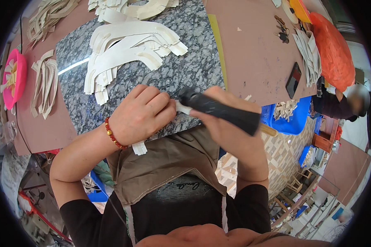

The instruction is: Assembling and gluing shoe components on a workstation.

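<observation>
My left hand (142, 115), a beaded bracelet at its wrist, rests on the near edge of the speckled grey stone slab (202, 49). Its fingers are curled down on a cream cut piece (139, 148), which is mostly hidden; one end shows below the wrist, over the slab's edge. Beside it, my right hand (231, 123) is closed around a hammer (222, 109) with a long black head and a pale wooden handle. The right fingertips also touch the piece's white end between the hands. Beyond them lies a fanned stack of curved cream pieces (127, 49).
Bundles of cream strips (45, 84) lie left of the slab, near a pink basket (15, 78). To the right are a phone (293, 80), keys (282, 33) and a red plastic bag (332, 51). A blue bin (299, 119) holds scraps. Another person (338, 103) is at far right.
</observation>
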The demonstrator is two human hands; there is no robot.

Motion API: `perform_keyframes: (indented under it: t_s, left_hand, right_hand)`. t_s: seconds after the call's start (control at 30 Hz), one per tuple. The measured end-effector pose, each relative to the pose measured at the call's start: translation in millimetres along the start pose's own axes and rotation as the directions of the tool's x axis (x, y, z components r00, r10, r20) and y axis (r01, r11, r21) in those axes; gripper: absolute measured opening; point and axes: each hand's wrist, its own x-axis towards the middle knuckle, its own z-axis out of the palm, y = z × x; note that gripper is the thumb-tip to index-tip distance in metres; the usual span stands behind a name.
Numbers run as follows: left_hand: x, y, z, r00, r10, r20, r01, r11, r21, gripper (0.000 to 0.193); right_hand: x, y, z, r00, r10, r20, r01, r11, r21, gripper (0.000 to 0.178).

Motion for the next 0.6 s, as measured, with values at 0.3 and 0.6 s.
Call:
perform_keyframes:
  t_s: [0.3, 0.6]
  left_hand:
    - [0, -10, -12, 0.991, -0.134, 0.006, 0.133, 0.976, -0.172, 0.025]
    - [9, -14, -17, 0.969, -0.194, 0.154, 0.220, 0.959, -0.177, 0.018]
  right_hand:
    - [-12, 0, 26, 0.994, -0.040, -0.099, 0.033, 0.997, -0.070, 0.025]
    - [-20, -6, 19, 0.991, -0.058, -0.121, 0.044, 0.992, -0.119, 0.036]
